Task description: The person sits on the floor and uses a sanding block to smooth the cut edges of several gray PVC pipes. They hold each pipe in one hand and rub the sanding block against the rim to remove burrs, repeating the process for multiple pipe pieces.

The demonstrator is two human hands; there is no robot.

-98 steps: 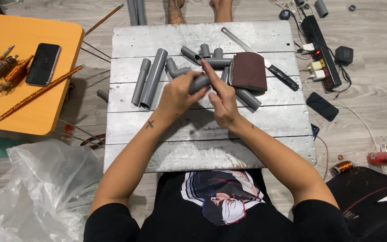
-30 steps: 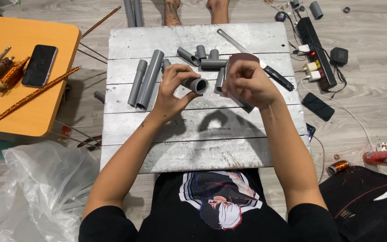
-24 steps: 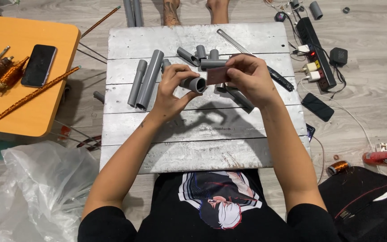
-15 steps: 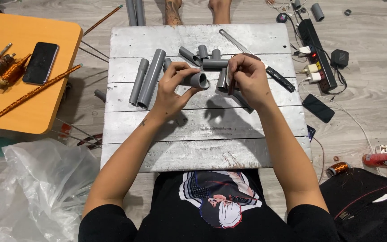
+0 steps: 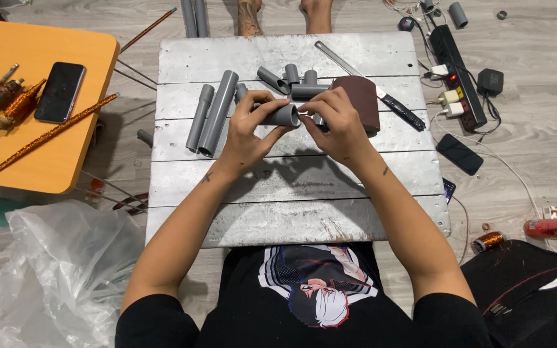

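Left hand (image 5: pixel 247 129) wraps a short grey pipe piece (image 5: pixel 282 115), open end toward the right hand (image 5: pixel 338 124), steadied for working. Right fingers (image 5: pixel 317 108) pinch at that end; contents unclear. Brown sandpaper sheet (image 5: pixel 361 98) just beyond right fingers.

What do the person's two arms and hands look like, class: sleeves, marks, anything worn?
Both arms are bare below short black sleeves of a black T-shirt. The left hand and right hand wear no gloves. A small dark mark sits on the left forearm and another on the right forearm.
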